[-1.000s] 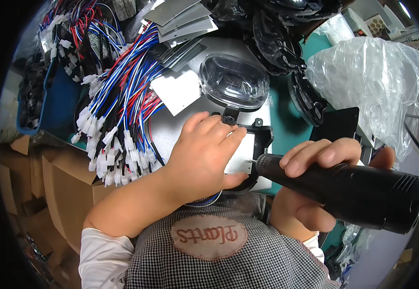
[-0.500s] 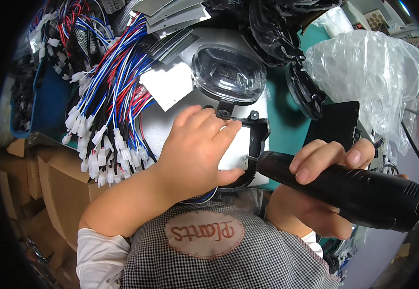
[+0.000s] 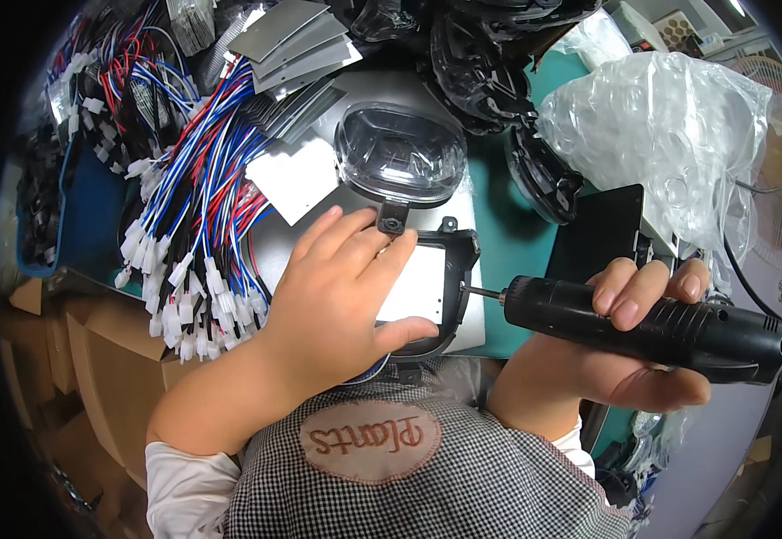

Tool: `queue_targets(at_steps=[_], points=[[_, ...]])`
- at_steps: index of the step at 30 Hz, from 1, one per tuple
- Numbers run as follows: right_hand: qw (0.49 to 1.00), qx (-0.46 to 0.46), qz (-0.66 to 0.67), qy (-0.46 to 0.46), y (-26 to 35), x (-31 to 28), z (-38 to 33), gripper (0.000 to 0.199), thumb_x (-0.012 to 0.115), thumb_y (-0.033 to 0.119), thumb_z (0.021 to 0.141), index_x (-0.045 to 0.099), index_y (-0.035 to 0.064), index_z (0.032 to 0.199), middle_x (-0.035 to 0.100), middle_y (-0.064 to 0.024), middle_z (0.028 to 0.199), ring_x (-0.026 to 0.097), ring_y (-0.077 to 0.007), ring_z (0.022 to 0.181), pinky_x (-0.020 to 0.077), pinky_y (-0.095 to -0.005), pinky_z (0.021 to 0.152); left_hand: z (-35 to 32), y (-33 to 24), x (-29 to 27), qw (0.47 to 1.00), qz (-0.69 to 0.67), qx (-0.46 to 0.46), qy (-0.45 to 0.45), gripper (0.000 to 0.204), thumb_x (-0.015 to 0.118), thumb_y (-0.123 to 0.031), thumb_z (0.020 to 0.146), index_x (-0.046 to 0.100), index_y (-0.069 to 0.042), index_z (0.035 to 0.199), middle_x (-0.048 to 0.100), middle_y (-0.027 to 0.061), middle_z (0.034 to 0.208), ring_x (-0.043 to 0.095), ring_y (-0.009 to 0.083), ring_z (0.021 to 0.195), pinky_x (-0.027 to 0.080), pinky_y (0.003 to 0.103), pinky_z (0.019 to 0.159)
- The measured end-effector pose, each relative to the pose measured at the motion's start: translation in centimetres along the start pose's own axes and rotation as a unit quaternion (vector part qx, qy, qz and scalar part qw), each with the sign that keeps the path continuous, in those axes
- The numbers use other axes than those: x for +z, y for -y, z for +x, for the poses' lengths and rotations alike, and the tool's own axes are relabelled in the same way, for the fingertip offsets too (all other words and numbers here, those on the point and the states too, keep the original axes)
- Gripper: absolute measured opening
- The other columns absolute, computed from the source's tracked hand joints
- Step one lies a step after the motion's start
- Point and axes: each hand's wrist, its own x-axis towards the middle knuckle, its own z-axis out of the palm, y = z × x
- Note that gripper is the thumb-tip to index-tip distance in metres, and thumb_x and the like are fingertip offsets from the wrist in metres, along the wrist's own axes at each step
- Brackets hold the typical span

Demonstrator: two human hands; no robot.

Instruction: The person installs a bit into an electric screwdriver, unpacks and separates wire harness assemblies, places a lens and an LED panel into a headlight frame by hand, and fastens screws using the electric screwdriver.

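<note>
My left hand (image 3: 328, 296) lies spread over a black plastic housing (image 3: 464, 260) with a flat white plate (image 3: 422, 286) in it. Its fingertips reach the far rim, and the stretched thumb rests across the near part of the plate. My right hand (image 3: 649, 286) is wrapped around a black electric screwdriver (image 3: 557, 307), held nearly level with its bit pointing left. The bit's tip is at the housing's right side, beside the plate; I cannot tell whether it touches a screw. Just beyond my left fingers sits a clear oval cover (image 3: 400, 153) with a small black bracket (image 3: 393, 217).
Bundled wires with white connectors (image 3: 198, 296) hang off the table at left, near a blue bin (image 3: 94, 216). Grey metal plates (image 3: 296, 45) lie at the back. Black housings (image 3: 481, 81) and a clear plastic bag (image 3: 660, 144) are at back right. Cardboard boxes (image 3: 121, 368) stand lower left.
The screwdriver has swung more level, and its bit now shows in full between the tool and the housing. The whole view has shifted slightly; my left hand stays on the housing.
</note>
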Motion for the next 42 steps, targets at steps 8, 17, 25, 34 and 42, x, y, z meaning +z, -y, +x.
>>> queue_targets(at_steps=[8, 17, 25, 34, 42], points=[[0.997, -0.025, 0.068, -0.015, 0.1, 2.3, 0.1, 0.075, 0.063, 0.053, 0.085, 0.033, 0.0008, 0.129, 0.042, -0.0138, 0.108, 0.057, -0.0196, 0.066, 0.0493, -0.0310, 0.053, 0.6, -1.0, -0.2, 0.995, -0.087, 0.042, -0.036, 0.038, 0.079, -0.021, 0.066, 0.066, -0.006, 0.099, 0.065, 0.0057, 0.090, 0.061, 0.0240, 0.084, 0.044, 0.038, 0.074], [0.997, 0.000, 0.072, -0.031, 1.8, 2.0, 0.4, 0.066, 0.068, 0.040, 0.085, 0.038, -0.0020, 0.127, 0.044, -0.0133, 0.102, 0.054, -0.0173, 0.067, 0.0468, -0.0297, 0.057, 0.2, -0.1, 0.4, 0.976, -0.215, 0.024, -0.020, 0.020, 0.073, -0.009, 0.073, 0.070, -0.005, 0.092, 0.065, 0.0076, 0.076, 0.062, 0.0236, 0.069, 0.048, 0.033, 0.062], [0.994, -0.051, 0.093, 0.000, 1.9, 2.7, 1.2, 0.068, 0.068, 0.039, 0.084, 0.038, 0.0036, 0.134, 0.043, -0.0127, 0.103, 0.053, -0.0162, 0.066, 0.0471, -0.0292, 0.056, -0.6, -0.5, 0.3, 0.860, -0.479, -0.172, 0.046, 0.021, 0.064, -0.011, 0.088, 0.068, -0.003, 0.106, 0.068, 0.0077, 0.088, 0.062, 0.0130, 0.073, 0.049, 0.026, 0.065], [0.995, -0.046, 0.087, -0.017, 1.9, 3.1, 1.0, 0.069, 0.068, 0.042, 0.084, 0.038, 0.0066, 0.135, 0.044, -0.0116, 0.104, 0.053, -0.0151, 0.065, 0.0468, -0.0292, 0.055, -0.7, -0.9, 0.4, 0.646, -0.705, -0.283, 0.075, 0.014, 0.057, -0.008, 0.093, 0.057, 0.000, 0.103, 0.066, 0.0132, 0.091, 0.051, 0.0064, 0.062, 0.042, 0.019, 0.054], [0.993, -0.062, 0.100, -0.002, 1.6, 2.9, 0.8, 0.070, 0.067, 0.042, 0.084, 0.036, 0.0072, 0.136, 0.044, -0.0120, 0.105, 0.053, -0.0151, 0.064, 0.0467, -0.0290, 0.055, -1.0, -1.6, 0.5, 0.584, -0.753, -0.288, 0.093, 0.016, 0.053, -0.011, 0.095, 0.057, 0.001, 0.105, 0.066, 0.0147, 0.090, 0.049, 0.0072, 0.059, 0.041, 0.020, 0.052]])
